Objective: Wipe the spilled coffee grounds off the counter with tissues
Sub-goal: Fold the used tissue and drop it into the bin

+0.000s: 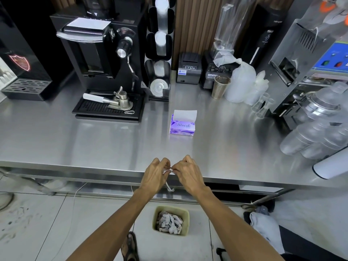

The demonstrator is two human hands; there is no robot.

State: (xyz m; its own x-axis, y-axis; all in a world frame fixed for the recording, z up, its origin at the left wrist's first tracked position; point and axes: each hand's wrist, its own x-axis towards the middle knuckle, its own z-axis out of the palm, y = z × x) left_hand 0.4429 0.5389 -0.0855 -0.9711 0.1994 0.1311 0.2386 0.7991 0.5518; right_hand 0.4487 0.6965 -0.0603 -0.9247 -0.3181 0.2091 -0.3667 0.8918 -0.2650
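My left hand point(154, 174) and my right hand point(188, 173) meet at the front edge of the steel counter point(94, 140). Both pinch a small white tissue point(169, 183) between their fingertips, and a twisted end of it hangs down below the edge. A purple tissue pack point(182, 125) with a white sheet sticking up stands mid-counter, farther back from my hands. On the floor below sits a green bin point(185, 213) holding several crumpled used tissues. I see no coffee grounds on the shiny counter surface.
A black espresso machine point(98, 53) with a portafilter point(113, 102) on its drip tray stands back left. A cup dispenser point(160, 48), receipt printer point(188, 68), blender point(224, 44) and metal cup point(220, 87) line the back. Stacked plastic cups point(310, 136) lie at the right.
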